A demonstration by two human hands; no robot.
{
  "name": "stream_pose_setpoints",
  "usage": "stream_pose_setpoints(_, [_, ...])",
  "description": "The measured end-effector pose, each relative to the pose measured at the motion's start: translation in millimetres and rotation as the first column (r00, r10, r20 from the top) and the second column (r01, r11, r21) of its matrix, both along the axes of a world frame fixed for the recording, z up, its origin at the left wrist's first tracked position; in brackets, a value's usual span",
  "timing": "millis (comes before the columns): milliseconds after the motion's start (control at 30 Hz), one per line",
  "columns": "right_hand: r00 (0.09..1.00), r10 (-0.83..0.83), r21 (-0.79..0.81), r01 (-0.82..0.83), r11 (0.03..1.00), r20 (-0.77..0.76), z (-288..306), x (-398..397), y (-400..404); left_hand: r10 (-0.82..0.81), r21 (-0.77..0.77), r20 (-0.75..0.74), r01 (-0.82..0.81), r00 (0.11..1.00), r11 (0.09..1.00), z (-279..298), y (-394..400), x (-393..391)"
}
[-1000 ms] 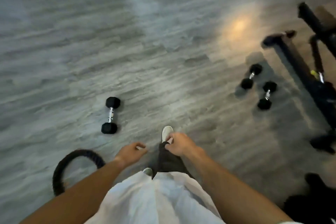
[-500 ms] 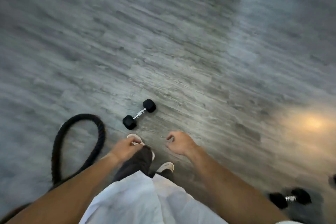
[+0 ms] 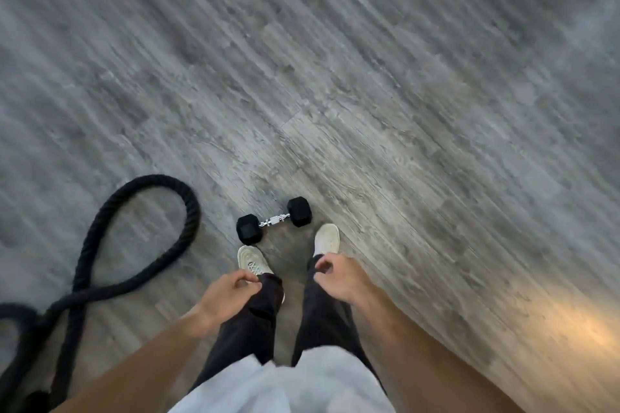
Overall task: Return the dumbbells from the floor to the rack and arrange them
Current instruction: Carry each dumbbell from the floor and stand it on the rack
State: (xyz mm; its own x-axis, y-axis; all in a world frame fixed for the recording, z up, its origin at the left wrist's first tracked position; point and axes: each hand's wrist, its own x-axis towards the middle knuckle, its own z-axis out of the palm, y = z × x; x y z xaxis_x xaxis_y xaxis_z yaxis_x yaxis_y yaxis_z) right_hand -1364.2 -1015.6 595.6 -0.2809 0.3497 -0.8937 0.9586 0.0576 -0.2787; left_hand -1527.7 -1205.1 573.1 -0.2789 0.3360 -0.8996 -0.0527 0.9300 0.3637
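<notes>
A black hex dumbbell (image 3: pixel 274 221) is seen lying on the grey wood-grain floor (image 3: pixel 402 111) just ahead of the two white shoes (image 3: pixel 253 260), with a looped black battle rope (image 3: pixel 141 231) lying off to the dumbbell's left. The left hand (image 3: pixel 226 295) and right hand (image 3: pixel 339 278) are held apart above the dumbbell, loosely curled and empty. The approach step is judged to be in hand; a bend and a grasp on the chrome handle are called for next, while the rack is not in view

I have one view only, worn on the person's head, looking steeply down and forward past the chest. The left hand (image 3: pixel 225 292) and right hand (image 3: pixel 339 273) sit low centre, close to the lens; the floor (image 3: pixel 369 77) beyond them fills the rest.
</notes>
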Motion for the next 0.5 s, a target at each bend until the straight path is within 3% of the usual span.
stream_pose_setpoints(200, [0.999, -0.006, -0.08, 0.01, 0.997, 0.052, -127.1, -23.4, 44.3, 0.274, -0.114, 0.025, -0.269, 0.962, 0.956, -97.1, 32.3, -9.4])
stream_pose_setpoints(500, [0.996, 0.005, -0.077, 0.002, 0.997, 0.094, -369.6, -58.2, 78.7, 0.543, -0.2, 0.045, -0.525, 0.839, 0.828, -323.2, 54.5, -23.2])
